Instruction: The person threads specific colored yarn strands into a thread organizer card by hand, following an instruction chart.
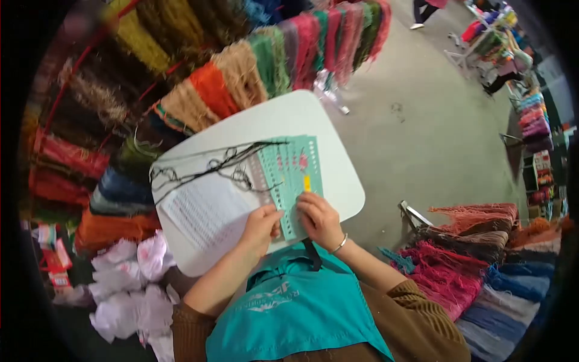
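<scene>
Several mint-green cards [294, 166] with rows of punched holes along their edges lie overlapped on a white table [338, 181]. They carry pink printed patterns and a small yellow tag [307, 183]. My left hand [262, 230] is closed at the lower left edge of the cards, its fingers curled and its thumb pointing at them. My right hand [319, 221], a bracelet at its wrist, grips their lower right edge with bent fingers. Long black threads [226, 161] run from the cards' top to the table's left side. Beside them lies a printed paper sheet [206, 211].
Racks of coloured yarn hanks [241, 75] stand close behind and left of the table. More hanks [449, 280] hang at lower right. White plastic bags [129, 289] are at lower left. Across the grey floor [416, 127], people [509, 69] are near other racks.
</scene>
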Demonstrator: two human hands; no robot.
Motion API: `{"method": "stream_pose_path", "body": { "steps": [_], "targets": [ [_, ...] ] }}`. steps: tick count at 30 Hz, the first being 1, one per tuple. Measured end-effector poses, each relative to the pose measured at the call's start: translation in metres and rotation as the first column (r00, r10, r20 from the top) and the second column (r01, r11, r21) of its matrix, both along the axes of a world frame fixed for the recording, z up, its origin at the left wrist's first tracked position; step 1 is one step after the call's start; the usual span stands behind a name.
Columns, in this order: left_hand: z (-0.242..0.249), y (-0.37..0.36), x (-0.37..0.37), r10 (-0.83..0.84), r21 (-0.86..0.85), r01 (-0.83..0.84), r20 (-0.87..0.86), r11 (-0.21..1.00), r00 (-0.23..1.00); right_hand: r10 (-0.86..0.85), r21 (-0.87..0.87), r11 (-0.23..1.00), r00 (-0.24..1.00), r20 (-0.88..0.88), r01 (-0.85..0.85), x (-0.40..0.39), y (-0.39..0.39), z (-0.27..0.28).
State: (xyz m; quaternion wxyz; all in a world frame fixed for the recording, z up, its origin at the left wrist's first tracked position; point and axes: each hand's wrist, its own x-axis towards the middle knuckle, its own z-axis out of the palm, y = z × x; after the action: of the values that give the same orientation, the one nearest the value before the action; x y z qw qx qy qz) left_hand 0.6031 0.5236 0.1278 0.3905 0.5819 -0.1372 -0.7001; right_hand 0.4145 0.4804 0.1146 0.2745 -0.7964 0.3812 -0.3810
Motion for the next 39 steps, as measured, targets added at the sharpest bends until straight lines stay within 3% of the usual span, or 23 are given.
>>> {"method": "stream_pose_path", "body": {
  "steps": [1,4,11,14,16,17,18,21,26,29,30,31,32,34,35,37,39],
  "targets": [
    [-0.001,-0.002,-0.001,-0.051,0.02,0.049,0.066,0.999,0.997,-0.002,0.011,1.0,1.0,0.014,0.002,0.0,0.001,0.002],
    [0.003,-0.006,-0.022,0.015,-0.25,0.074,0.334,0.965,0.942,0.011,0.037,0.999,0.999,0.051,-0.012,-0.001,0.002,0.008],
    [-0.016,-0.009,-0.037,0.119,-0.3,-0.085,0.097,0.95,0.988,-0.006,0.108,0.994,0.998,0.068,-0.002,-0.001,0.006,0.019],
    [-0.004,-0.009,-0.03,0.083,-0.303,-0.091,-0.04,0.949,0.996,-0.359,-0.232,0.921,0.914,-0.191,0.313,0.009,0.006,0.052],
    [0.013,-0.008,-0.024,0.054,-0.328,-0.089,-0.113,0.94,0.992,-0.38,0.377,0.88,0.905,0.192,0.29,0.009,0.006,0.052],
    [0.024,-0.007,-0.021,0.044,-0.345,-0.097,-0.156,0.933,0.987,-0.452,0.632,0.76,0.821,0.348,0.151,0.01,0.005,0.056],
    [0.031,-0.006,-0.017,0.039,-0.359,-0.109,-0.197,0.927,0.98,-0.402,0.777,0.616,0.798,0.449,-0.127,0.006,0.0,0.07],
    [0.039,-0.002,-0.012,0.027,-0.442,-0.095,-0.157,0.892,0.987,-0.326,0.884,0.403,0.865,0.382,-0.239,0.005,-0.009,0.075],
    [0.068,0.009,0.016,0.082,-0.559,-0.09,-0.039,0.824,0.996,-0.166,0.789,0.563,0.901,0.401,-0.248,0.032,-0.026,0.101],
    [0.049,0.018,0.055,0.084,-0.623,-0.176,-0.174,0.762,0.981,-0.134,0.748,0.576,0.864,0.485,-0.33,0.049,-0.043,0.141],
    [0.041,0.021,0.07,0.144,-0.685,0.025,0.189,0.728,0.971,-0.131,0.741,0.594,0.871,0.473,-0.313,0.053,-0.048,0.159],
    [0.033,0.027,0.085,0.198,-0.659,0.246,0.524,0.711,0.828,-0.1,0.693,0.644,0.861,0.498,-0.326,0.057,-0.054,0.173],
    [0.026,0.035,0.096,0.241,-0.546,0.45,0.784,0.707,0.572,-0.1,0.676,0.681,0.878,0.469,-0.283,0.056,-0.061,0.189],
    [0.015,0.052,0.107,0.255,-0.333,0.559,0.943,0.759,0.216,0.001,0.519,0.799,0.864,0.504,-0.304,0.041,-0.083,0.208],
    [0.009,0.059,0.112,0.254,-0.228,0.594,0.966,0.772,0.041,-0.118,0.506,0.842,0.852,0.51,-0.186,0.038,-0.088,0.225],
    [-0.002,0.071,0.117,0.194,-0.162,0.592,0.981,0.789,0.01,-0.14,0.365,0.926,0.816,0.561,-0.093,0.014,-0.119,0.246],
    [-0.007,0.079,0.12,0.17,-0.139,0.587,0.985,0.797,0.003,0.02,0.298,0.922,0.797,0.603,-0.248,0.013,-0.131,0.278]
  ]
}}
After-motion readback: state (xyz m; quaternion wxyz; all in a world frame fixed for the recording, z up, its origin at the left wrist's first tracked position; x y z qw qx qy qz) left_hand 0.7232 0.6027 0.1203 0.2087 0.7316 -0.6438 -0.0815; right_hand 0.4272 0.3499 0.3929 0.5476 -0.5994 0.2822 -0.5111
